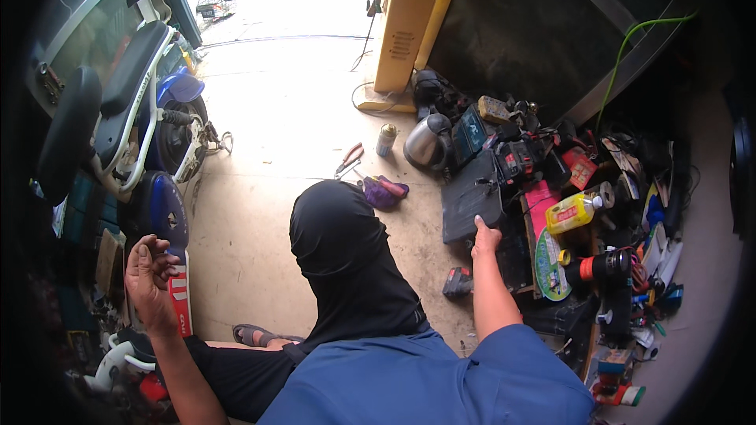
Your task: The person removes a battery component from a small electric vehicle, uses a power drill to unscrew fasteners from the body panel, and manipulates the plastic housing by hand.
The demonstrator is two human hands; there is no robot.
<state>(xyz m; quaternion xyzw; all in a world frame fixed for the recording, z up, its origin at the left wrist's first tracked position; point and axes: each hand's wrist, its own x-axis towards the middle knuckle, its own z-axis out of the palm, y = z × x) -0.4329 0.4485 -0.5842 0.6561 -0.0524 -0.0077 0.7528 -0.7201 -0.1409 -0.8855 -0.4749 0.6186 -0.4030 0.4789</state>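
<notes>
My right hand point(486, 238) reaches forward to the near corner of a flat black case point(470, 198) lying on the floor. One finger lies on top of the case and the other fingers are hidden behind the hand. My left hand point(150, 275) is raised at the left with the palm turned toward me and the fingers loosely curled, holding nothing. It hovers beside the blue rear part of a scooter point(161, 208). A small black and red block point(457, 282) lies on the floor just left of my right forearm. A black cloth point(346, 260) hangs down over my chest.
A heap of tools and parts fills the right side: a yellow bottle point(575, 211), a metal kettle point(428, 142) and a black lens-like cylinder point(606, 266). Pliers point(349, 159), a spray can point(386, 139) and purple gloves point(384, 189) lie on the concrete floor. A yellow pillar point(405, 16) stands behind.
</notes>
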